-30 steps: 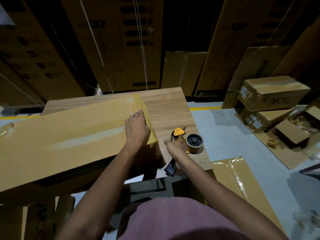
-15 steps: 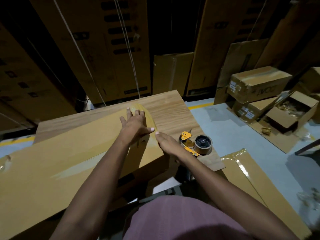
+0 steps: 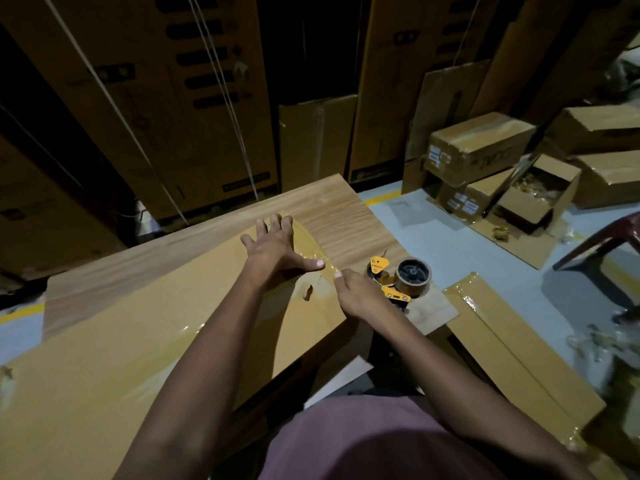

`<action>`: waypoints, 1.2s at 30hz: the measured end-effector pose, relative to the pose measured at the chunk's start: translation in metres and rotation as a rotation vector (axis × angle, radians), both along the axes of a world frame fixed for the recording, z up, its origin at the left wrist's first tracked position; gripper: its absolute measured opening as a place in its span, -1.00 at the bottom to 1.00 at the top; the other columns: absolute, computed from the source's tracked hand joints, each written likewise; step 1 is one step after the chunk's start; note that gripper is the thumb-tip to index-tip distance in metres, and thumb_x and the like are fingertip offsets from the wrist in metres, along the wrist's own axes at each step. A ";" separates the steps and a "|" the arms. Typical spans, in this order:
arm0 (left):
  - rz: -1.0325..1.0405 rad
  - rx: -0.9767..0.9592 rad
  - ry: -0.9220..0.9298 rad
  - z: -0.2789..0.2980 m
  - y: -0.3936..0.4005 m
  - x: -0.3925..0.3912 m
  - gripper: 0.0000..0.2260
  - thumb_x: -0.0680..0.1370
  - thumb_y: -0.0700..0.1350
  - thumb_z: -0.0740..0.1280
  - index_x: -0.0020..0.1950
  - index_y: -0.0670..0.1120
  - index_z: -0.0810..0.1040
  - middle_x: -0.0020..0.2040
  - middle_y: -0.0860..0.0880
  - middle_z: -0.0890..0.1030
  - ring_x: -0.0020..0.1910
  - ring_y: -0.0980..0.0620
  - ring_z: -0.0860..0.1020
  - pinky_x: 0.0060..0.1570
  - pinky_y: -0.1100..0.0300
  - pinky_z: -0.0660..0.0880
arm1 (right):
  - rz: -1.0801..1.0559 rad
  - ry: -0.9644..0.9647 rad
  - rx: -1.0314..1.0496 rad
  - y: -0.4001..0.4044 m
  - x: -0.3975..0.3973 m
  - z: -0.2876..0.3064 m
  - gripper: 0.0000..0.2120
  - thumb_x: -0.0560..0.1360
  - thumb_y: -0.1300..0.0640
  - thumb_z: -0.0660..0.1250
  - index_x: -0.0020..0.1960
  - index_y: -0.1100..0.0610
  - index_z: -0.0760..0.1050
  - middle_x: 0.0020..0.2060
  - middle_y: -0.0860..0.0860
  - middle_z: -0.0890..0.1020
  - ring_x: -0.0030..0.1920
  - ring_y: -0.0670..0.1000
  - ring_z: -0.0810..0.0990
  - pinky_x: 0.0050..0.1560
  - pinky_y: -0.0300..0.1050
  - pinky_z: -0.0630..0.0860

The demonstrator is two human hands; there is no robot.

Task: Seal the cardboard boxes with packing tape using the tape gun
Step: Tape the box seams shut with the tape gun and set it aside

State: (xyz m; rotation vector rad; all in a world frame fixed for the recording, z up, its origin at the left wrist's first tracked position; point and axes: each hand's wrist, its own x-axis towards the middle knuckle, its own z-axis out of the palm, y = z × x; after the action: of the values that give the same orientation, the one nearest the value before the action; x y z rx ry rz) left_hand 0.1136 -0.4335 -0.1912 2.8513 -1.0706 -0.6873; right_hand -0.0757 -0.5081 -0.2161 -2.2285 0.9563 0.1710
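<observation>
A long flat cardboard box [image 3: 138, 341] lies across the wooden table [image 3: 346, 216], its right end wrapped in glossy tape [image 3: 308, 244]. My left hand [image 3: 277, 251] lies flat on that taped end, fingers spread and thumb stretched right. My right hand [image 3: 360, 296] touches the box's right edge with its fingertips, just below my left thumb. The orange and black tape gun [image 3: 398, 278] with its brown roll lies on the table right behind my right hand, and neither hand holds it.
A second flat taped box [image 3: 519, 344] leans beside the table at the right. Small cartons [image 3: 481, 143] and an open one [image 3: 533, 199] sit on the grey floor at the far right, near a dark red chair [image 3: 602, 240]. Tall cartons stand behind the table.
My right hand let go of the tape gun and moved left to the box's right edge. My left hand slid further along the taped end and spread its fingers.
</observation>
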 end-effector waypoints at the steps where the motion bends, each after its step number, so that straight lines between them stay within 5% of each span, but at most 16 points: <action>1: -0.004 0.004 -0.002 0.000 0.000 0.001 0.26 0.23 0.53 0.43 0.67 0.04 -0.17 0.67 -0.04 -0.18 0.62 -0.24 -0.20 0.47 -0.39 -0.01 | 0.003 0.027 0.000 -0.002 0.010 0.003 -0.54 0.74 -0.11 -0.04 0.29 0.15 0.48 0.21 0.18 0.61 0.23 0.26 0.55 0.13 0.09 0.46; 6: 0.002 -0.005 -0.003 -0.001 0.001 0.005 0.21 0.29 0.50 0.42 0.67 0.04 -0.17 0.67 -0.03 -0.16 0.62 -0.23 -0.17 0.47 -0.40 0.00 | 0.002 0.020 0.107 -0.013 0.055 0.007 -0.53 0.61 -0.07 -0.03 0.21 0.17 0.50 0.22 0.19 0.59 0.16 0.22 0.55 0.20 0.15 0.51; 11: -0.019 -0.009 -0.009 0.000 0.004 0.016 0.19 0.28 0.44 0.49 0.66 0.08 -0.13 0.65 0.00 -0.07 0.61 -0.21 -0.08 0.47 -0.39 0.05 | -0.020 -0.067 0.237 -0.015 0.063 0.006 -0.56 0.72 -0.01 -0.04 0.27 0.20 0.50 0.24 0.24 0.57 0.20 0.20 0.53 0.17 0.09 0.45; 14: -0.003 -0.005 -0.021 0.001 -0.001 0.015 0.18 0.27 0.41 0.53 0.66 0.07 -0.08 0.64 0.00 -0.02 0.60 -0.21 -0.04 0.46 -0.37 0.10 | 0.019 -0.009 0.084 -0.010 0.058 0.000 -0.44 0.74 -0.11 -0.05 0.65 0.14 0.11 0.51 0.23 0.39 0.49 0.26 0.36 0.40 0.19 0.34; 16: 0.008 -0.002 -0.028 0.002 -0.003 0.014 0.15 0.27 0.40 0.54 0.65 0.07 -0.03 0.62 -0.02 0.02 0.59 -0.21 -0.01 0.44 -0.34 0.13 | 0.071 -0.016 -0.146 -0.001 0.052 0.000 -0.43 0.74 -0.07 -0.02 0.67 0.13 -0.01 0.58 0.14 0.30 0.56 0.25 0.24 0.42 0.22 0.29; 19: 0.009 0.002 -0.027 0.006 -0.004 0.017 0.10 0.30 0.35 0.56 0.64 0.09 0.00 0.57 -0.04 0.08 0.54 -0.18 0.07 0.38 -0.26 0.19 | 0.144 -0.073 -0.288 0.007 0.051 -0.002 -0.54 0.74 0.01 0.00 0.61 0.11 0.19 0.57 0.04 0.32 0.60 0.22 0.14 0.45 0.22 0.24; 26: 0.027 0.097 -0.057 0.005 -0.011 0.011 0.16 0.33 0.11 0.63 0.66 0.06 -0.12 0.60 -0.05 0.02 0.57 -0.18 0.01 0.31 -0.21 0.23 | 0.015 -0.053 0.036 -0.006 0.099 0.012 -0.59 0.71 -0.02 0.05 0.33 0.20 0.50 0.25 0.22 0.59 0.40 0.27 0.39 0.33 0.18 0.38; 32: 0.037 0.101 -0.062 0.004 -0.008 0.007 0.17 0.36 0.14 0.61 0.66 0.06 -0.19 0.61 -0.01 -0.02 0.55 -0.15 0.02 0.30 -0.16 0.23 | 0.003 -0.078 0.173 -0.019 0.118 0.008 -0.60 0.70 -0.02 0.00 0.24 0.19 0.50 0.10 0.22 0.63 0.19 0.27 0.56 0.22 0.22 0.52; 36: 0.084 0.085 -0.034 0.001 -0.009 0.007 0.21 0.34 0.05 0.64 0.65 0.04 -0.23 0.64 0.02 -0.09 0.61 -0.16 -0.09 0.39 -0.22 0.19 | 0.062 -0.022 0.037 -0.013 0.101 0.001 -0.63 0.70 -0.01 0.14 0.41 0.16 0.41 0.26 0.18 0.57 0.33 0.28 0.46 0.24 0.12 0.43</action>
State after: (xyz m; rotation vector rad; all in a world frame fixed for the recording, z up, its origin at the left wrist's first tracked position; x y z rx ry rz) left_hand 0.1203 -0.4430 -0.1900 2.9705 -0.9412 -0.6983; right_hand 0.0248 -0.5208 -0.2151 -2.2231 0.8660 0.1904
